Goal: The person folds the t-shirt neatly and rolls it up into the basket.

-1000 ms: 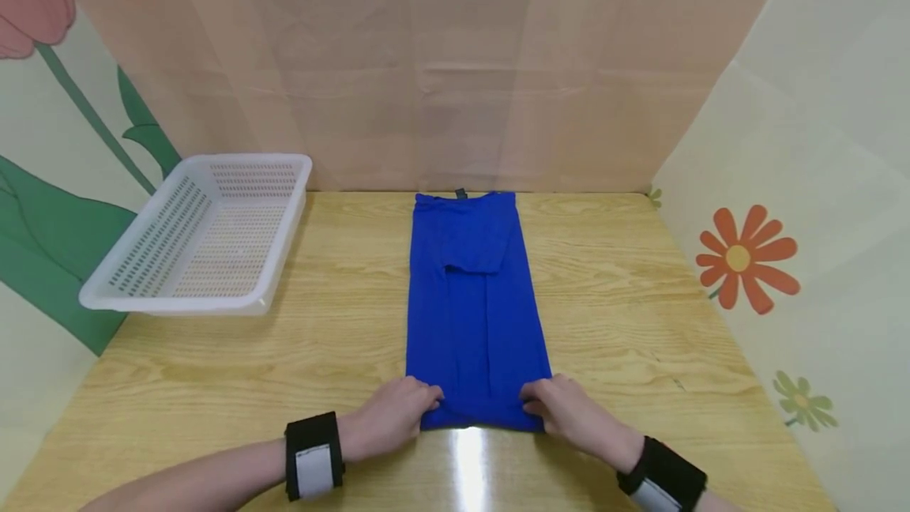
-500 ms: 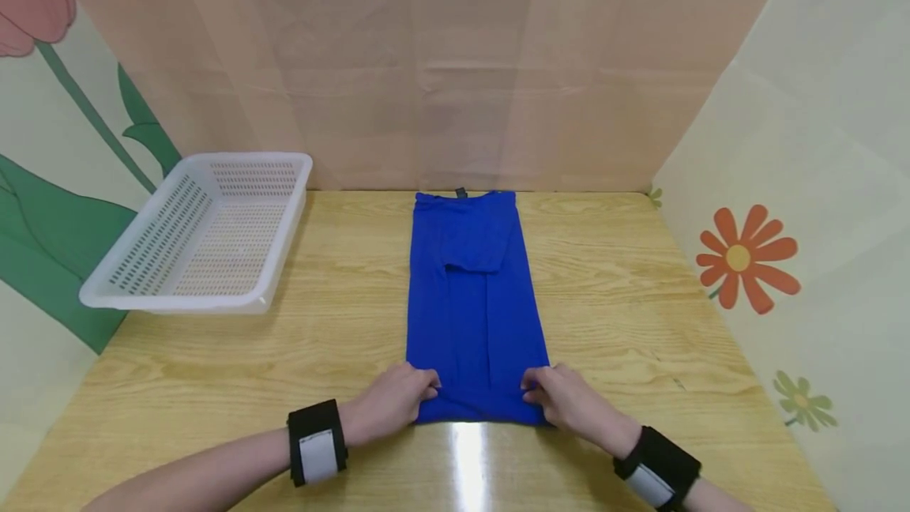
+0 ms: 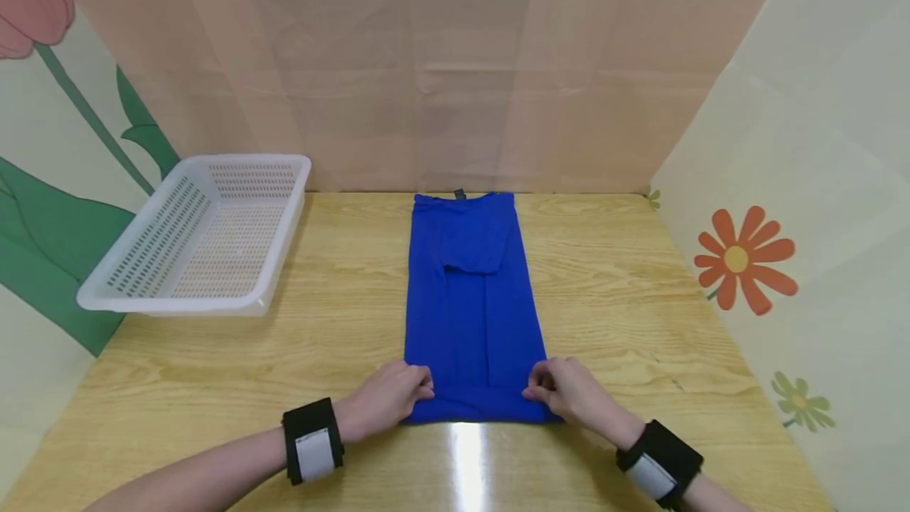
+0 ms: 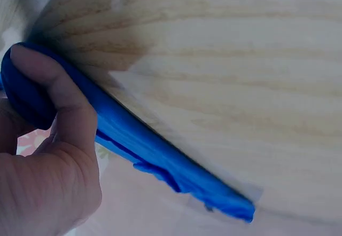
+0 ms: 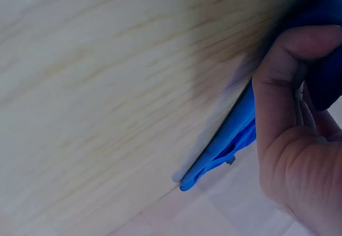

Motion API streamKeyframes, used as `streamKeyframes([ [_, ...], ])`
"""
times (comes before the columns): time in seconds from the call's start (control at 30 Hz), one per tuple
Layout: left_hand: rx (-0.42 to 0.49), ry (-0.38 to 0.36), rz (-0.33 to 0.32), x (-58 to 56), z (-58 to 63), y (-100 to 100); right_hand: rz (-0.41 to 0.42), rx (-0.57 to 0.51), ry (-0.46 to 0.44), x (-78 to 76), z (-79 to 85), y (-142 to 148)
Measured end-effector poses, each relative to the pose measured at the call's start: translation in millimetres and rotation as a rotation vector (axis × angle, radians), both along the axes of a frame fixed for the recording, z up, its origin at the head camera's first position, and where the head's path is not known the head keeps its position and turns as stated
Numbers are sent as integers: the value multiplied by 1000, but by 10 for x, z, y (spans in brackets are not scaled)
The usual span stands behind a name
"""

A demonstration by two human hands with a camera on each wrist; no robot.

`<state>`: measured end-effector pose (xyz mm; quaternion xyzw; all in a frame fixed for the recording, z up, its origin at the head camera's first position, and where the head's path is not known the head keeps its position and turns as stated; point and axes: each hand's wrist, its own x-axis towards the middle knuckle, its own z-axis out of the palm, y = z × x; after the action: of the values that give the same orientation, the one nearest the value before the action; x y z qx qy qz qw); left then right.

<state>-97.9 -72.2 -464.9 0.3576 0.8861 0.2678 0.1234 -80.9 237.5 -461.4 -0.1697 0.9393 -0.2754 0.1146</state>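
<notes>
A blue T-shirt, folded lengthwise into a long strip, lies on the wooden table with its dark neck label at the far end. One short sleeve lies folded across its upper part. At the near end the hem is turned up in a thick band. My left hand pinches the left corner of that band, and my right hand pinches the right corner. In the left wrist view the rolled cloth sits between thumb and fingers. The right wrist view shows the cloth likewise within curled fingers.
A white perforated plastic basket stands at the back left of the table. A pinkish-brown sheet hangs behind the table's far edge. Flower-printed panels rise at both sides.
Both hands have moved slightly forward, away from the body, with the hem in their fingers. The turned-up band at the near end has grown thicker. The basket has stayed put.
</notes>
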Motion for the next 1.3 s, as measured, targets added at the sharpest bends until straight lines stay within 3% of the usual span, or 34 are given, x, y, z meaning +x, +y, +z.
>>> streamKeyframes([
  [0.1,-53,139,-34,17,-22,-13,29,11,62,6,-6,14],
  [0.27,-164,468,-151,66,-55,-47,186,58,371,78,-53,9],
  [0.37,-189,588,-261,99,-66,-60,278,93,502,138,-70,-3],
  [0.5,-191,625,-319,154,-73,-59,337,115,513,205,-72,-7],
  [0.67,-176,653,-280,226,-81,-57,348,105,530,251,-95,18],
  [0.9,-238,661,-263,265,-61,-53,347,60,570,245,-147,42],
  [1.17,-299,773,-260,306,-71,-27,361,-12,578,63,-148,33],
  [1.3,-306,799,-230,328,-102,-7,379,-54,478,-82,-106,43],
])
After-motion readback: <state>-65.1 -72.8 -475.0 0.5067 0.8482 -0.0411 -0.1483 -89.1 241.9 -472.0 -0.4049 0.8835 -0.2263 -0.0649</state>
